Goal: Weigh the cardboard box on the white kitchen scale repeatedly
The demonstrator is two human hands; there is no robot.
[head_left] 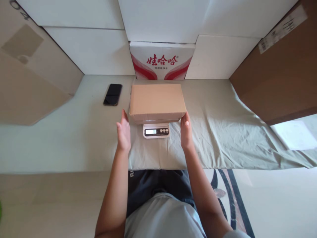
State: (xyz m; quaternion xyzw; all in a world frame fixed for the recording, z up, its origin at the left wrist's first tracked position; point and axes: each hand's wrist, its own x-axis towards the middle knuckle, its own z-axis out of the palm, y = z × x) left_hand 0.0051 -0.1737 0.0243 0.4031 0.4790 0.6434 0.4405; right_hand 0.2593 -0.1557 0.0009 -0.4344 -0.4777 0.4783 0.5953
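A brown cardboard box (157, 99) rests on a small white digital kitchen scale (156, 135), whose lit display and buttons show at the front. The scale's platform is hidden under the box. My left hand (123, 130) stands upright beside the box's near left corner, fingers stretched out, with a small gap between them. At the near right corner, my right hand (186, 130) has its fingers extended along the box's side; whether they touch it I cannot tell. Neither hand is wrapped around anything.
A black smartphone (113, 94) lies left of the box on the pale green cloth (74, 132). Behind stands a white and red carton (162, 61) against white panels. Large cardboard boxes flank the table at left (37, 76) and right (279, 72).
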